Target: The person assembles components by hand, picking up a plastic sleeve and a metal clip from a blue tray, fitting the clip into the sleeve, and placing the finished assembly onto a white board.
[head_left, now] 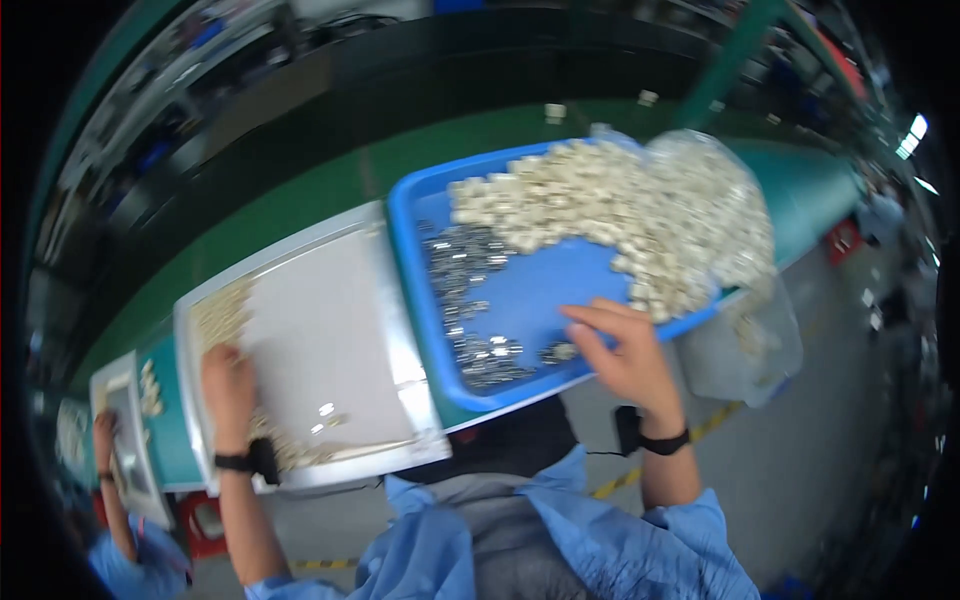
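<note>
My right hand [622,350] rests inside a blue plastic tray [528,290], fingers reaching toward a scatter of small shiny metal parts [470,300] along its left side; I cannot tell whether it pinches one. A big heap of small cream-coloured blocks [610,215] fills the tray's far half. My left hand [228,385] lies on a shallow metal tray [330,330], fingers curled over rows of cream blocks [222,318] at its left edge. Both wrists wear black straps.
A clear plastic bag [745,340] hangs off the blue tray's right end. The trays sit on a green bench [330,185]. At far left another person's hand [103,430] works on a smaller metal tray [125,440]. Grey floor with yellow line lies below.
</note>
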The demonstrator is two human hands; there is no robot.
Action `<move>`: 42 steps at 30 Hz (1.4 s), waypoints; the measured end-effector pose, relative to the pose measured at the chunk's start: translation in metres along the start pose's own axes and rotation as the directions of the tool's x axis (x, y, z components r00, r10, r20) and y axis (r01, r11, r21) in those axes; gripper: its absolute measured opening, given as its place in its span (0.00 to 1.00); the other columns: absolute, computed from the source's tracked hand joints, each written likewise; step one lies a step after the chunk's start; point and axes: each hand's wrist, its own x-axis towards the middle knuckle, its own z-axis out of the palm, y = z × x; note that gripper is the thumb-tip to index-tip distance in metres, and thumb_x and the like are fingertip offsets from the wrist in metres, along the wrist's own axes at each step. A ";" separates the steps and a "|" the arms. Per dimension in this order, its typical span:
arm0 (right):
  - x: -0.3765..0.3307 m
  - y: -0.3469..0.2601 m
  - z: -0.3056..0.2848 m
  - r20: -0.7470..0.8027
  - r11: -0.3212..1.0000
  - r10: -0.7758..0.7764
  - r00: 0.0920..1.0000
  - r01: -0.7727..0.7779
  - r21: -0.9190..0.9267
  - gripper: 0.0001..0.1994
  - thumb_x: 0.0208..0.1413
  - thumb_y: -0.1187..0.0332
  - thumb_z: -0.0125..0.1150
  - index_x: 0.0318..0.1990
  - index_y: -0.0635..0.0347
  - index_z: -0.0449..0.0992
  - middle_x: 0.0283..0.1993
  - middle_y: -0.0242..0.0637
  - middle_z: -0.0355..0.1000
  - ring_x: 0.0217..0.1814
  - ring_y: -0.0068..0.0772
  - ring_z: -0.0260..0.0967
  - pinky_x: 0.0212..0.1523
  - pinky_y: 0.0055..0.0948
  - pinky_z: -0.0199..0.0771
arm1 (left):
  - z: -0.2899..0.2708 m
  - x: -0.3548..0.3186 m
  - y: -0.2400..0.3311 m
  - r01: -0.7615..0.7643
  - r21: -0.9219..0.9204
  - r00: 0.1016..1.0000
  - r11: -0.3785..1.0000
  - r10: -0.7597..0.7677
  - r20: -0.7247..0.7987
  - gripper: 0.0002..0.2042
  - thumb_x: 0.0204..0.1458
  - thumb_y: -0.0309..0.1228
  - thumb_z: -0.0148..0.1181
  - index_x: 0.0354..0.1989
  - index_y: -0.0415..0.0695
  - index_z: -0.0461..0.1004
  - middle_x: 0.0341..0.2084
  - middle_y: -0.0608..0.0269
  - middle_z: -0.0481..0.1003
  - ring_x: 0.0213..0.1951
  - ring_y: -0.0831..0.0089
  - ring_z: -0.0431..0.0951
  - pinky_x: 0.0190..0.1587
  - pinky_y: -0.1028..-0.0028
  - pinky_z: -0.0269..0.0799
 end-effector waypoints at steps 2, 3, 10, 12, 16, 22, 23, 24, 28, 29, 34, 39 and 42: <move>-0.001 0.002 0.006 -0.010 0.986 -0.043 0.999 0.044 0.162 0.11 0.62 0.76 0.65 0.50 0.66 0.85 0.33 0.38 0.77 0.32 0.29 0.72 0.35 0.28 0.69 | -0.022 -0.003 0.026 0.010 -0.195 1.000 0.981 -0.006 0.020 0.08 0.54 0.23 0.64 0.40 0.36 0.74 0.37 0.51 0.76 0.45 0.56 0.79 0.50 0.62 0.73; 0.000 -0.001 0.011 -0.010 0.960 -0.079 0.997 0.079 0.270 0.10 0.62 0.76 0.65 0.50 0.67 0.84 0.34 0.38 0.78 0.32 0.28 0.72 0.35 0.27 0.69 | -0.042 -0.007 0.045 0.049 -0.259 0.997 0.965 -0.034 0.063 0.07 0.56 0.23 0.63 0.40 0.36 0.73 0.37 0.53 0.75 0.45 0.59 0.79 0.50 0.63 0.73; -0.019 -0.032 0.028 0.107 0.675 0.073 0.992 -0.129 0.727 0.08 0.59 0.82 0.67 0.45 0.73 0.84 0.34 0.41 0.80 0.35 0.29 0.78 0.36 0.28 0.75 | -0.060 -0.054 0.186 -0.005 -0.944 0.973 0.331 0.218 0.071 0.13 0.49 0.12 0.58 0.42 0.37 0.71 0.45 0.52 0.72 0.52 0.56 0.81 0.58 0.59 0.76; -0.021 -0.041 0.033 0.159 0.571 0.126 0.979 -0.203 0.796 0.07 0.58 0.83 0.68 0.44 0.74 0.84 0.34 0.42 0.80 0.36 0.30 0.79 0.36 0.28 0.77 | -0.060 -0.073 0.228 0.159 -0.984 0.944 0.083 0.278 0.176 0.13 0.51 0.11 0.59 0.44 0.36 0.72 0.46 0.51 0.72 0.50 0.57 0.82 0.55 0.60 0.79; -0.026 -0.051 0.027 0.146 0.621 -0.029 0.989 -0.096 0.778 0.08 0.55 0.85 0.71 0.42 0.73 0.83 0.33 0.45 0.81 0.36 0.33 0.81 0.36 0.31 0.79 | -0.050 -0.084 0.272 0.344 -0.934 0.866 -0.096 0.416 0.276 0.12 0.55 0.16 0.64 0.47 0.34 0.74 0.46 0.50 0.72 0.48 0.61 0.81 0.52 0.64 0.79; -0.015 -0.072 0.008 0.091 0.809 -0.347 0.934 0.249 0.533 0.09 0.53 0.83 0.73 0.41 0.69 0.82 0.36 0.44 0.82 0.34 0.38 0.82 0.36 0.33 0.77 | -0.052 -0.083 0.278 0.420 -0.884 0.836 -0.206 0.468 0.287 0.14 0.54 0.11 0.63 0.50 0.30 0.79 0.47 0.44 0.78 0.46 0.60 0.83 0.50 0.65 0.80; -0.013 -0.073 0.008 0.083 0.821 -0.422 0.903 0.341 0.457 0.09 0.53 0.83 0.74 0.41 0.68 0.83 0.36 0.43 0.83 0.34 0.39 0.82 0.37 0.34 0.77 | -0.055 -0.082 0.280 0.441 -0.868 0.833 -0.227 0.463 0.303 0.14 0.54 0.12 0.64 0.49 0.30 0.80 0.46 0.44 0.79 0.46 0.60 0.83 0.50 0.66 0.80; -0.013 -0.073 0.009 0.085 0.825 -0.415 0.906 0.336 0.455 0.09 0.53 0.83 0.74 0.41 0.68 0.83 0.36 0.43 0.83 0.34 0.39 0.82 0.37 0.34 0.77 | -0.056 -0.081 0.281 0.459 -0.853 0.833 -0.249 0.454 0.316 0.13 0.54 0.12 0.65 0.49 0.29 0.80 0.45 0.43 0.80 0.46 0.61 0.83 0.49 0.66 0.79; -0.011 -0.075 0.012 0.069 0.823 -0.471 0.879 0.411 0.392 0.07 0.53 0.79 0.75 0.39 0.65 0.84 0.37 0.40 0.83 0.35 0.39 0.81 0.38 0.36 0.76 | -0.055 -0.076 0.280 0.419 -0.886 0.827 -0.198 0.486 0.282 0.13 0.55 0.14 0.66 0.48 0.30 0.81 0.42 0.45 0.81 0.45 0.61 0.82 0.48 0.67 0.79; -0.010 -0.075 0.013 0.065 0.821 -0.487 0.871 0.431 0.373 0.07 0.54 0.78 0.74 0.39 0.65 0.84 0.37 0.40 0.83 0.35 0.39 0.82 0.38 0.36 0.76 | -0.055 -0.075 0.280 0.421 -0.885 0.827 -0.198 0.485 0.285 0.13 0.55 0.14 0.66 0.48 0.30 0.81 0.42 0.45 0.81 0.45 0.61 0.82 0.48 0.67 0.79; -0.010 -0.075 0.016 0.052 0.824 -0.511 0.858 0.472 0.314 0.06 0.55 0.76 0.74 0.39 0.63 0.83 0.37 0.39 0.82 0.36 0.37 0.82 0.40 0.35 0.76 | -0.055 -0.073 0.278 0.421 -0.891 0.823 -0.171 0.486 0.295 0.13 0.54 0.13 0.66 0.48 0.30 0.81 0.43 0.46 0.81 0.44 0.62 0.82 0.48 0.67 0.79; -0.012 -0.077 0.017 0.043 0.844 -0.492 0.870 0.464 0.267 0.07 0.54 0.75 0.75 0.39 0.62 0.83 0.36 0.38 0.82 0.37 0.35 0.82 0.41 0.34 0.75 | -0.054 -0.073 0.276 0.398 -0.904 0.827 -0.153 0.487 0.282 0.14 0.53 0.12 0.66 0.48 0.30 0.81 0.43 0.46 0.81 0.44 0.62 0.82 0.48 0.67 0.79; -0.013 -0.077 0.019 0.037 0.847 -0.495 0.868 0.473 0.245 0.07 0.54 0.75 0.75 0.40 0.62 0.84 0.36 0.38 0.82 0.36 0.34 0.82 0.42 0.34 0.75 | -0.054 -0.074 0.278 0.403 -0.903 0.827 -0.150 0.481 0.289 0.14 0.52 0.12 0.67 0.49 0.30 0.81 0.42 0.46 0.81 0.44 0.63 0.82 0.48 0.67 0.79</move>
